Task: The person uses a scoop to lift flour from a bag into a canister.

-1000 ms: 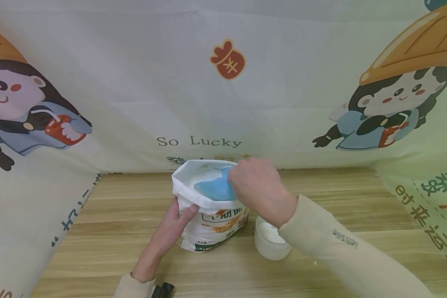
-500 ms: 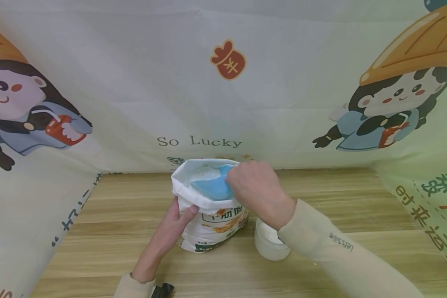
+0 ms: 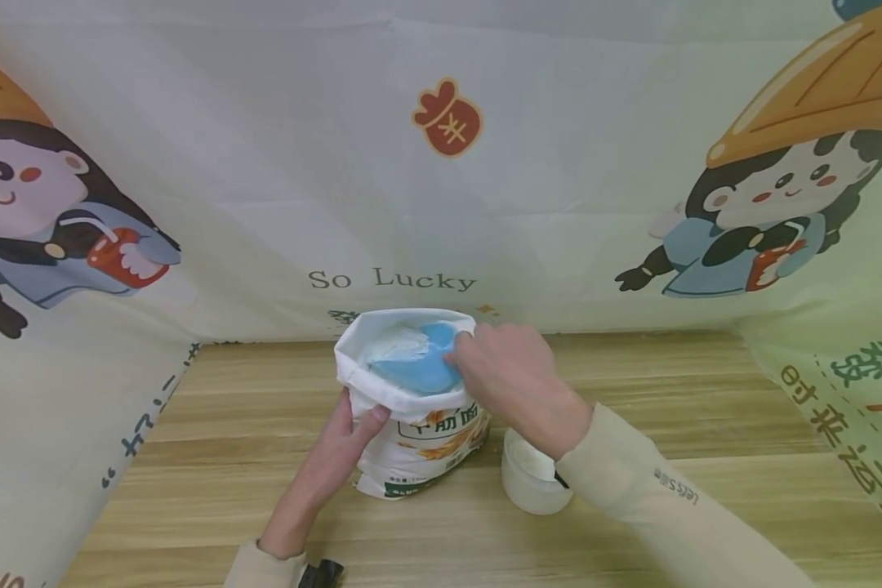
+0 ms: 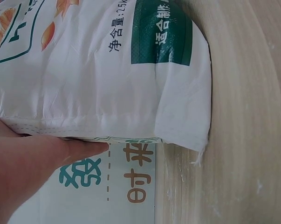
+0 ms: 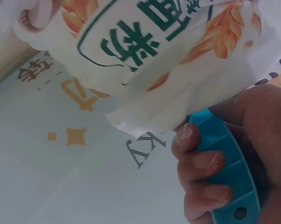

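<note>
A white flour bag [image 3: 441,453] with green lettering and wheat pictures stands with its mouth wide and its rim folded outward. My left hand [image 3: 338,445] holds the bag at its left side, thumb on the front below the rim; most of its fingers are hidden. In my right hand [image 3: 514,371] is a blue scoop [image 3: 419,371], its bowl inside the bag mouth with white flour on and beside it. The right wrist view shows curled fingers [image 5: 203,161], dusted with flour, around the ridged handle [image 5: 233,177]. In the left wrist view a finger lies along the bag's side seam.
A round translucent tub [image 3: 532,488] of white powder stands right of the bag, partly under my right forearm. A wood-grain table [image 3: 213,457] carries everything. Printed cloth [image 3: 265,204] hangs behind and at both sides.
The scoop has shifted slightly left within the bag and more of its bowl shows. The bag's mouth has risen a little. My left hand keeps its place; the tub has not moved.
</note>
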A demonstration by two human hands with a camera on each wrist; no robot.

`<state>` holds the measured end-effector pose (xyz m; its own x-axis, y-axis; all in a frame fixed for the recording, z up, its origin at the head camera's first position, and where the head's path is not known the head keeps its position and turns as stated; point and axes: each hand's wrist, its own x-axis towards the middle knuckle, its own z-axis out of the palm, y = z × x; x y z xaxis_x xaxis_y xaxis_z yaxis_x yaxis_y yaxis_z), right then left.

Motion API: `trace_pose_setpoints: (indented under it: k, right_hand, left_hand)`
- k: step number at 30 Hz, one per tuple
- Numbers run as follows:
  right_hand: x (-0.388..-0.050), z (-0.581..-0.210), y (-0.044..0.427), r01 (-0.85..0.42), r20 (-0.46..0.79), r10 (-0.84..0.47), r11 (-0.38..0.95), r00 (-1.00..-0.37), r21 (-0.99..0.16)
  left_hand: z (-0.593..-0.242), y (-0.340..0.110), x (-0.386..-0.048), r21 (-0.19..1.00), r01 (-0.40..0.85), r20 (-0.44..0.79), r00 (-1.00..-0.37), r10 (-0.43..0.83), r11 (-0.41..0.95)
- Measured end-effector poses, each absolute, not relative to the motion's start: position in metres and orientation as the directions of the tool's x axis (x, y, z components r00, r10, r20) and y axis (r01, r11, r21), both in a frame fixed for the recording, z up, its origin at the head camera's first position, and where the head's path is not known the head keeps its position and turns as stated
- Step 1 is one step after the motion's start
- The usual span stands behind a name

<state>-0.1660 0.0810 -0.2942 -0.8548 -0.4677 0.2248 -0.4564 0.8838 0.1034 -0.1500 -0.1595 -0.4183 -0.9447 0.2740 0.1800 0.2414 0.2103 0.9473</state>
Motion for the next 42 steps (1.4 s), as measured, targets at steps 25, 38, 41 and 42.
trace_pose_setpoints:
  k: [25, 38, 41, 42]
  right_hand:
    - [-0.168, -0.328, 0.104, -0.582, 0.53, -0.53, 0.809, -0.662, 0.082]
    - [-0.168, -0.335, 0.109, -0.61, 0.545, -0.507, 0.792, -0.668, -0.01]
    - [-0.168, -0.338, 0.111, -0.625, 0.551, -0.508, 0.78, -0.662, -0.031]
    - [-0.168, -0.338, 0.112, -0.633, 0.555, -0.509, 0.773, -0.658, -0.041]
  left_hand:
    - [-0.416, -0.159, -0.149, 0.956, 0.189, 0.132, -0.961, 0.243, 0.226]
    - [-0.415, -0.158, -0.147, 0.954, 0.193, 0.133, -0.959, 0.25, 0.232]
    - [-0.415, -0.158, -0.147, 0.954, 0.193, 0.134, -0.958, 0.253, 0.23]
    - [-0.415, -0.158, -0.147, 0.954, 0.192, 0.132, -0.959, 0.252, 0.231]
